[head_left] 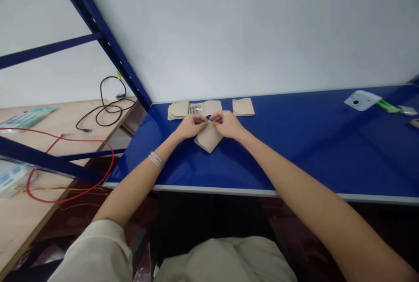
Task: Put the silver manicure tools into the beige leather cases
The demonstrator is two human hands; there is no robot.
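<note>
My left hand (192, 126) and my right hand (226, 124) meet at the top of a folded beige fabric piece (208, 139), and their fingertips pinch its upper edge. The piece lies on the blue tabletop (294, 151), with its lower point toward me. Just behind my hands lies an open beige fabric roll (179, 109) holding several metal utensils (194, 109). A separate beige flap (243, 107) lies to its right. Several thin silver bangles (156, 159) circle my left wrist.
A white flat device (362, 100), a green item (388, 106) and a silver packet (407, 110) lie at the table's right end. Left of the blue frame (98, 26), a wooden table (65, 116) carries black cable (108, 107) and red wire (111, 159).
</note>
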